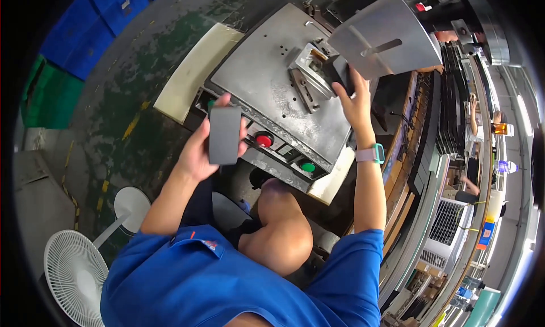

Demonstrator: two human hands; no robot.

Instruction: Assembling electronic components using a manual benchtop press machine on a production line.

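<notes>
My left hand [196,154] grips a dark grey rectangular block [225,135] with rounded corners, held upright in front of the machine's near edge. Thumb and fingers close around its sides. Over the metal machine table [255,57], my right hand [357,104] reaches to a silver metal fixture [311,66]. It grasps a dark grey piece [340,72] at the fixture's right side; some of its fingertips are hidden behind that piece and a tilted metal plate [380,40]. A metal clamp bar [302,89] lies along the fixture's near left side.
The machine front carries a red button [264,138] and a green button [307,167]. White side panels [196,72] flank the table. A pedestal fan [74,273] stands at lower left, blue crates [76,32] at upper left. Racks of dark strips [451,100] and a conveyor line run along the right.
</notes>
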